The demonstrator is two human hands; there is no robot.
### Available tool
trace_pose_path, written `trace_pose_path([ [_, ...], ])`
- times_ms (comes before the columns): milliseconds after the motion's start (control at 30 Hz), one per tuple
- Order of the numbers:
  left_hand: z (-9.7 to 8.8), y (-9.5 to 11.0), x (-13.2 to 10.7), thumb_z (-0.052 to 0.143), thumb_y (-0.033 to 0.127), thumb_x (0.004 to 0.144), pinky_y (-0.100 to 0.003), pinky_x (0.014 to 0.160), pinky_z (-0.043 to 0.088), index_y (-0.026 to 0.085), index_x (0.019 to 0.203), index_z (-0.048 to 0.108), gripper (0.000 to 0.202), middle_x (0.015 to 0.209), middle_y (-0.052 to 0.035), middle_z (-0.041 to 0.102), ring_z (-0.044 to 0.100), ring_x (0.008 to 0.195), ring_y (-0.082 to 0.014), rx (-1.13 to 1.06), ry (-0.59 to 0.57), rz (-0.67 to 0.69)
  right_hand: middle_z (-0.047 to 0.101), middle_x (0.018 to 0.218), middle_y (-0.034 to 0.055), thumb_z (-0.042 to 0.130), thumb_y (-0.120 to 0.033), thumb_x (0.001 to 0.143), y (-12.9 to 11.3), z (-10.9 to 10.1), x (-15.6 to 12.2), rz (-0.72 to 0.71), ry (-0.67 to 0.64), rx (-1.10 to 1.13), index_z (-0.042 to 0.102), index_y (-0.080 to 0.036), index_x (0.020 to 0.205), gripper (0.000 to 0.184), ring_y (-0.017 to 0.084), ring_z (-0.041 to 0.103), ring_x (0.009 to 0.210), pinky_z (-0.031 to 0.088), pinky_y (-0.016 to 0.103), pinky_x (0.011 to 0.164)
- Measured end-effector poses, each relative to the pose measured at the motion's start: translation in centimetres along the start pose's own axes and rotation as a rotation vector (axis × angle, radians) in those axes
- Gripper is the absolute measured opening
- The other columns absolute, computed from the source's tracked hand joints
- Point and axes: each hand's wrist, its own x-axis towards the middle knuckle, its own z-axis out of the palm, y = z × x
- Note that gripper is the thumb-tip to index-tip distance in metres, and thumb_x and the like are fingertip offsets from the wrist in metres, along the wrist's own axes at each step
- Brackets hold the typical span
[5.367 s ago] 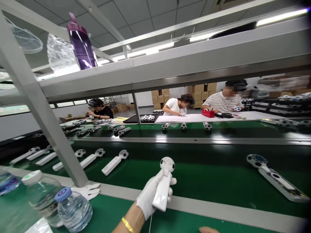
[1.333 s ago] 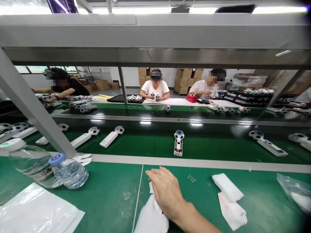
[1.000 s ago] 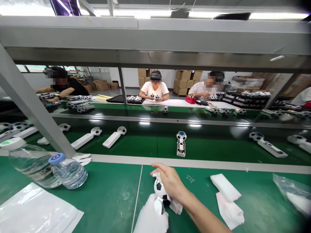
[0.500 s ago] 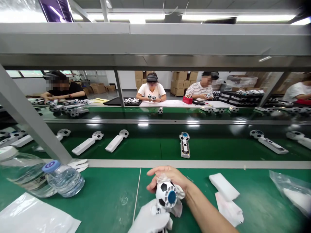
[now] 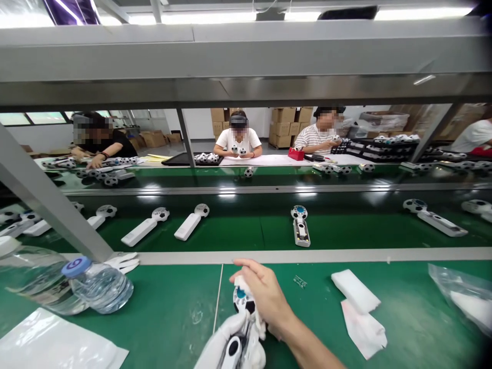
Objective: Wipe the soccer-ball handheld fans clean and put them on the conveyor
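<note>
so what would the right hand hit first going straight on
Probably the grey rail along the far edge of the green mat, up and left of the right hand, though depth is hard to judge.

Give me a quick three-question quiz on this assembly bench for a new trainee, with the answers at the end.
1. Multiple choice: The white-gloved left hand grips a soccer-ball handheld unit. What does the bare right hand hold against its ball head? A) a screwdriver B) a white wipe C) a roll of tape

2. True or false: The blue-capped water bottle stands upright.

3. Fill in the blank: The unit lying on the belt ahead has a ____ disc on its ball head.

Key: 1 B; 2 false, it lies on its side; 3 blue.
</note>
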Motion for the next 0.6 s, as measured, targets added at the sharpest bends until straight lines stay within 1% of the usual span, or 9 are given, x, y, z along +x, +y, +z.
trace_pose_path([
  [33, 0.0, -0.2, 0.5, 0.045, 0.051, 0.088, -0.022, 0.049, 0.042, 0.012, 0.081, 0.059, 0.042, 0.060, 0.0024, 0.054, 0.048, 0.049, -0.0078, -0.001, -0.008, 0.001, 0.070, 0.072, 0.0076, 0.061, -0.035, 0.077, 0.1, -0.2, 0.5, 0.116, -0.018, 0.130, 0.066, -0.014, 0.099, 0.031, 0.016, 0.058, 0.058, 0.043, 0.028, 0.059],
  [67, 0.0, -0.3, 1.0, 0.044, 0.052, 0.088, -0.020, 0.047, 0.039, 0.012, 0.076, 0.059, 0.044, 0.054, 0.0029, 0.050, 0.045, 0.046, -0.0074, -0.003, -0.015, 0.005, 0.068, 0.066, 0.0079, 0.063, -0.035, 0.074, 0.4, -0.4, 0.9, 0.196, -0.034, 0.228, 0.065, -0.012, 0.097, 0.033, 0.017, 0.057, 0.054, 0.042, 0.028, 0.054],
  [100, 0.1, -0.3, 1.3, 0.045, 0.052, 0.087, -0.019, 0.045, 0.037, 0.012, 0.071, 0.059, 0.045, 0.049, 0.0031, 0.047, 0.043, 0.044, -0.0070, -0.005, -0.021, 0.009, 0.067, 0.063, 0.0079, 0.064, -0.034, 0.071, 0.6, -0.5, 1.2, 0.240, -0.042, 0.291, 0.063, -0.010, 0.097, 0.035, 0.019, 0.059, 0.054, 0.043, 0.029, 0.053],
  [167, 0.1, 0.0, 1.6, 0.050, 0.051, 0.084, -0.018, 0.045, 0.034, 0.012, 0.067, 0.060, 0.044, 0.046, 0.0018, 0.045, 0.043, 0.043, -0.0071, -0.008, -0.028, 0.013, 0.066, 0.062, 0.0062, 0.065, -0.032, 0.069, 1.2, -0.6, 1.5, 0.290, -0.035, 0.388, 0.061, -0.011, 0.098, 0.036, 0.021, 0.062, 0.060, 0.046, 0.032, 0.057],
  [300, 0.4, 1.1, 0.9, 0.059, 0.051, 0.078, -0.018, 0.041, 0.031, 0.013, 0.070, 0.062, 0.039, 0.054, -0.0024, 0.051, 0.046, 0.046, -0.0098, 0.015, -0.024, 0.009, 0.063, 0.059, -0.0005, 0.064, -0.028, 0.066, 1.5, -0.3, 1.3, 0.396, 0.007, 0.578, 0.058, -0.014, 0.096, 0.034, 0.018, 0.061, 0.061, 0.049, 0.034, 0.065],
  [400, 1.0, 1.4, 0.4, 0.057, 0.054, 0.078, -0.018, 0.038, 0.030, 0.014, 0.075, 0.063, 0.040, 0.063, -0.0043, 0.056, 0.047, 0.047, -0.0092, 0.050, 0.009, 0.035, 0.060, 0.057, -0.0026, 0.062, -0.026, 0.064, 1.2, -0.3, 1.3, 0.410, 0.033, 0.642, 0.058, -0.015, 0.096, 0.034, 0.015, 0.059, 0.056, 0.049, 0.032, 0.064],
  [467, 1.5, 1.2, 0.2, 0.053, 0.055, 0.082, -0.019, 0.039, 0.033, 0.013, 0.075, 0.062, 0.043, 0.061, -0.0030, 0.056, 0.045, 0.044, -0.0076, 0.090, 0.031, 0.053, 0.059, 0.055, -0.0022, 0.062, -0.024, 0.063, 0.9, -0.7, 1.4, 0.395, 0.053, 0.638, 0.058, -0.014, 0.095, 0.033, 0.016, 0.057, 0.052, 0.049, 0.032, 0.058],
  [533, 2.0, 0.9, -0.2, 0.049, 0.050, 0.086, -0.018, 0.042, 0.037, 0.011, 0.079, 0.062, 0.041, 0.059, -0.0014, 0.055, 0.048, 0.046, -0.0077, 0.139, 0.042, 0.064, 0.059, 0.055, -0.0007, 0.063, -0.023, 0.063, 0.8, -1.3, 1.5, 0.368, 0.077, 0.605, 0.058, -0.013, 0.093, 0.032, 0.017, 0.057, 0.051, 0.048, 0.032, 0.055],
  [600, 2.3, 0.8, -0.7, 0.050, 0.042, 0.089, -0.019, 0.047, 0.042, 0.012, 0.088, 0.060, 0.032, 0.066, -0.0007, 0.058, 0.054, 0.054, -0.0087, 0.168, 0.051, 0.078, 0.059, 0.054, 0.0007, 0.064, -0.022, 0.063, 0.8, -1.8, 1.7, 0.335, 0.105, 0.556, 0.058, -0.012, 0.093, 0.032, 0.018, 0.057, 0.050, 0.047, 0.033, 0.053],
])
